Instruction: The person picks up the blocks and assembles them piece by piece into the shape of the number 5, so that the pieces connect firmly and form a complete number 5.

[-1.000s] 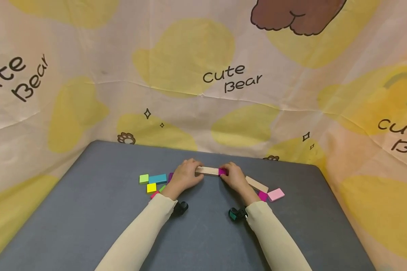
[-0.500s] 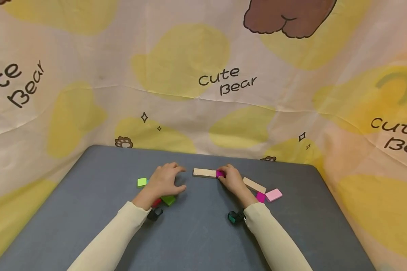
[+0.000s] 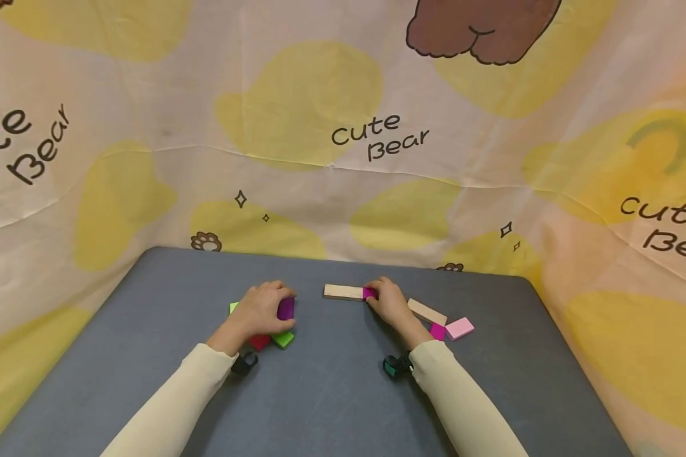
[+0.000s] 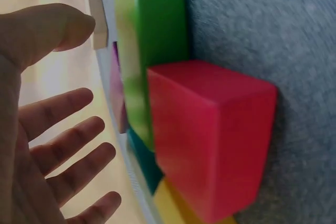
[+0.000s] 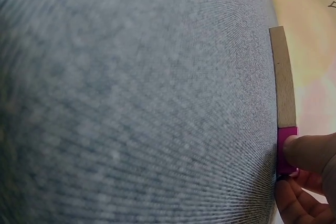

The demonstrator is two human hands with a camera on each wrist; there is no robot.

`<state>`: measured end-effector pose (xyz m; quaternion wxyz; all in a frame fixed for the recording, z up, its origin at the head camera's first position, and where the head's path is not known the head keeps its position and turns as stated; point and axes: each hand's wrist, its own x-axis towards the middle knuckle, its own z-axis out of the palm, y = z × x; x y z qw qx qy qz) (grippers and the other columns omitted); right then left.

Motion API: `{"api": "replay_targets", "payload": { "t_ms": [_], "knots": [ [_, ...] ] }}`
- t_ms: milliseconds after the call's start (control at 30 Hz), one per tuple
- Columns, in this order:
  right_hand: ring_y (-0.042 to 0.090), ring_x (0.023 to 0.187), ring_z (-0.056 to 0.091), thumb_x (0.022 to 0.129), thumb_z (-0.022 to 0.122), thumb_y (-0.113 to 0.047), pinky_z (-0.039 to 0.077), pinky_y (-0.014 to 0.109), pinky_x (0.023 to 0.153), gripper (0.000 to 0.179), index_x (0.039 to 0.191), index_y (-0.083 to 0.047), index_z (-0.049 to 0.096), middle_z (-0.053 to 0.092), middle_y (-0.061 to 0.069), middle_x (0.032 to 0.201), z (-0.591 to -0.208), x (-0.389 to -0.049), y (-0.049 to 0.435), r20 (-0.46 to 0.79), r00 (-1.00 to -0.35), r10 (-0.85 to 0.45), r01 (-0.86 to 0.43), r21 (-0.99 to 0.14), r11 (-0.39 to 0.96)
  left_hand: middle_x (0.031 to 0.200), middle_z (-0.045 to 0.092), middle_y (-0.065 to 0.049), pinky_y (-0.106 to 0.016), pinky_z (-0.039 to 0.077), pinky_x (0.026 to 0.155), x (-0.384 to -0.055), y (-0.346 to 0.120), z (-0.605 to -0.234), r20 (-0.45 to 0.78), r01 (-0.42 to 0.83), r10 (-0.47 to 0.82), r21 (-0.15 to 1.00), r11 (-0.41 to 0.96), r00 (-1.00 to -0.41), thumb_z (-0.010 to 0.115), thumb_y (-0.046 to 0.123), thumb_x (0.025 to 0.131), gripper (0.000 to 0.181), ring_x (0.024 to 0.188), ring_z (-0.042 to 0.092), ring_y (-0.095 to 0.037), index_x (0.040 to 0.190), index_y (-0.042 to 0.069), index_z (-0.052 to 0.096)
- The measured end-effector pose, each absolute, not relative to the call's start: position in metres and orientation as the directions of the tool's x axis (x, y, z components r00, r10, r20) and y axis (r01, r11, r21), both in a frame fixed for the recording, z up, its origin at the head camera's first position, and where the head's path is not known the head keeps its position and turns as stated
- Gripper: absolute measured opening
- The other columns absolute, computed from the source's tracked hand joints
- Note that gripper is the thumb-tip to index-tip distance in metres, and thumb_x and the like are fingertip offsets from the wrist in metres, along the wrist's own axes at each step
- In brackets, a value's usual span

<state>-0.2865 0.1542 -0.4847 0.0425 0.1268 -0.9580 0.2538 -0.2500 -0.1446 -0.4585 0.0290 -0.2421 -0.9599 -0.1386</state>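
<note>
In the head view, my left hand (image 3: 257, 311) hovers over the coloured blocks at left, thumb and fingers spread around a purple block (image 3: 286, 309). Its fingers look apart and fairly straight in the left wrist view, with a red block (image 4: 194, 140) and a green block (image 4: 163, 30) closest to that camera. My right hand (image 3: 391, 304) pinches a small magenta block (image 5: 286, 135) between thumb and fingers. That block sits against the end of a plain wooden block (image 5: 283, 77), in line with it on the table.
Beside my right wrist lie another wooden block (image 3: 427, 311), a second magenta block (image 3: 437, 332) and a pink block (image 3: 460, 328). A lime block (image 3: 234, 307) is partly covered by my left hand. Yellow (image 4: 178, 208) and teal blocks (image 4: 144, 156) are behind the red one. A printed cloth backs the grey table (image 3: 343, 393).
My left hand has left the wooden block's left end and moved left to the coloured blocks around the purple one. The right hand keeps holding the magenta block in place.
</note>
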Motion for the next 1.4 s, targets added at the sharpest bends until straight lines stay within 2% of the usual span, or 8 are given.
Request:
{"api": "replay_targets", "payload": {
  "t_ms": [633,833,1067,1400],
  "knots": [
    [0.019,0.074,0.052,0.085,0.070,-0.008,0.045,0.032,0.065,0.024,0.109,-0.005,0.071,0.061,0.011,0.093,-0.486,-0.287,0.156,0.146,-0.965,-0.217,-0.261,-0.476,0.840,0.117,0.063,-0.006,-0.047,0.044,0.080,-0.260,-0.143,-0.469,0.077,0.431,0.429,0.305,0.849,-0.900,0.075,0.037,0.073,0.052,0.102,0.059,-0.027,0.119,0.013,0.066],
    [0.020,0.076,0.054,0.085,0.070,-0.007,0.047,0.033,0.067,0.024,0.109,-0.004,0.071,0.061,0.012,0.094,-0.486,-0.287,0.156,0.152,-0.962,-0.225,-0.271,-0.478,0.836,0.113,0.064,-0.005,-0.046,0.045,0.080,-0.264,-0.139,-0.472,0.088,0.419,0.414,0.318,0.850,-0.906,0.074,0.036,0.072,0.052,0.098,0.059,-0.025,0.117,0.012,0.067],
    [0.019,0.074,0.052,0.085,0.070,-0.008,0.044,0.031,0.064,0.024,0.109,-0.005,0.071,0.061,0.011,0.092,-0.486,-0.287,0.156,0.145,-0.964,-0.221,-0.264,-0.480,0.836,0.110,0.064,-0.005,-0.046,0.046,0.081,-0.270,-0.129,-0.471,0.096,0.405,0.397,0.348,0.846,-0.913,0.073,0.034,0.071,0.052,0.096,0.058,-0.024,0.117,0.010,0.067],
    [0.021,0.078,0.055,0.086,0.070,-0.009,0.047,0.034,0.068,0.025,0.111,-0.005,0.071,0.062,0.012,0.095,-0.484,-0.287,0.156,0.128,-0.967,-0.221,-0.255,-0.482,0.838,0.113,0.063,-0.004,-0.040,0.050,0.076,-0.279,-0.109,-0.468,0.100,0.395,0.385,0.350,0.849,-0.917,0.073,0.033,0.069,0.053,0.095,0.057,-0.023,0.118,0.013,0.067]
  ]
}}
